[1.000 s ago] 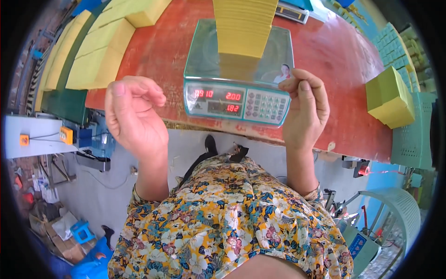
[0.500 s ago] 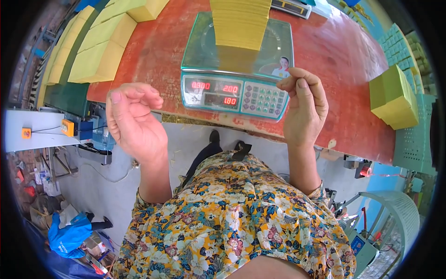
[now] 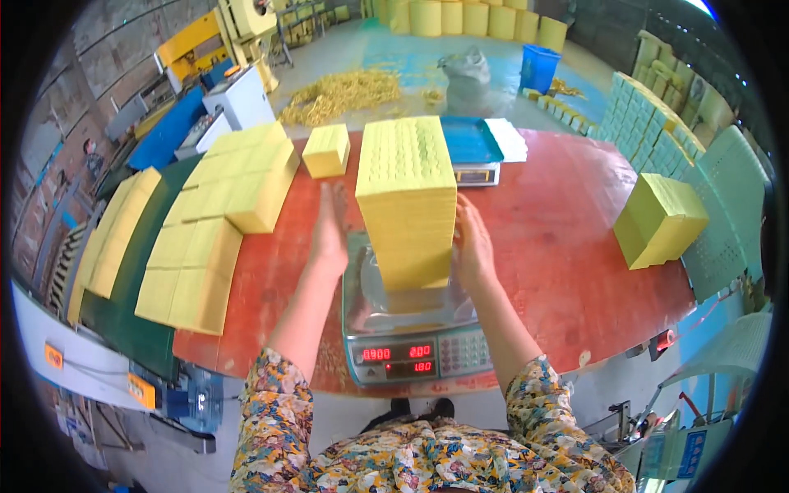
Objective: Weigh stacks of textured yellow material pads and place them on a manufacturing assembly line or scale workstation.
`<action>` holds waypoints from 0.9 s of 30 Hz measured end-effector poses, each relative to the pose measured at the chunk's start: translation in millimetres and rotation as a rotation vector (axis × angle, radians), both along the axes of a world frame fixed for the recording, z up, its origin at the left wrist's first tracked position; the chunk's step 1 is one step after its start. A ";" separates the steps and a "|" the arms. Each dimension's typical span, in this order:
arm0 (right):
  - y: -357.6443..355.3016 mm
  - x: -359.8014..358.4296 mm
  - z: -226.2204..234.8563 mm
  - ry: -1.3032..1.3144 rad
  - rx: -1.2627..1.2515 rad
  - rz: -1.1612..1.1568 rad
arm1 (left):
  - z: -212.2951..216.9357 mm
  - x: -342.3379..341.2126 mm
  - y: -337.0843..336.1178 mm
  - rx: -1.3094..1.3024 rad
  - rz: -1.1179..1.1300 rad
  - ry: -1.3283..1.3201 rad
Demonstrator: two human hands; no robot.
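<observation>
A tall stack of yellow paper (image 3: 408, 201) is stood on the steel pan of a scale (image 3: 411, 329) at the near edge of the red bench (image 3: 567, 246). The left hand (image 3: 330, 230) is held flat and open just beside the stack's left side. The right hand (image 3: 472, 242) is laid open against its right side. More yellow blocks (image 3: 222, 214) are ranged to the left.

The tall yellow paper stack (image 3: 408, 201) fills the scale (image 3: 411, 329) at the desk's (image 3: 559, 246) near edge. Bare desk lies open to its right; yellow blocks (image 3: 222, 205) crowd the left edge.
</observation>
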State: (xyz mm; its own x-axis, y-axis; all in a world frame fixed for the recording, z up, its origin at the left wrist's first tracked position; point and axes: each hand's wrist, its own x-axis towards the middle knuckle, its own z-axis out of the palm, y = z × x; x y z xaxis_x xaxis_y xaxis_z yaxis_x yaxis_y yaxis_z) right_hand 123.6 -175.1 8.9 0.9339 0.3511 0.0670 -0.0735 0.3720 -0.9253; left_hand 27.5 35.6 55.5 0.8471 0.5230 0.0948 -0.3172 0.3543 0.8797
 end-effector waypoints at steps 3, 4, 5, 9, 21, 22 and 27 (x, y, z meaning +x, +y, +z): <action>21.4 -14.7 9.5 -0.025 0.094 0.093 | -37.9 26.8 -11.5 -0.130 -0.141 0.065; 20.7 -20.6 12.8 -0.002 0.085 0.088 | -45.7 26.2 -21.4 -0.141 -0.113 0.113; 18.3 -25.3 17.8 0.001 0.087 0.072 | -49.5 26.9 -22.8 -0.138 -0.128 0.118; -12.6 -53.1 24.6 -0.008 0.019 -0.027 | -25.6 1.6 -61.1 -0.339 -0.258 0.111; -103.5 -121.7 16.1 -0.003 0.065 -0.192 | -1.8 -37.0 -113.6 -0.200 -0.408 0.075; -107.4 -120.9 12.7 -0.008 0.051 -0.152 | 18.7 -36.3 -98.4 -0.267 -0.542 0.055; -125.9 -113.7 -26.3 -0.161 -0.358 -0.400 | 92.9 -27.4 -84.6 0.120 -0.753 0.108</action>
State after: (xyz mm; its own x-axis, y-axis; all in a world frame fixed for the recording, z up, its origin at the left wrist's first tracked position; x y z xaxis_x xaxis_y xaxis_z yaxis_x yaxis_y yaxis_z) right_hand 9.9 -301.0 -17.4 0.9868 -0.0014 0.1617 0.1617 0.0019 -0.9868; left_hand 0.1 -49.0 148.4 0.9783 -0.2070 0.0107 0.0618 0.3407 0.9381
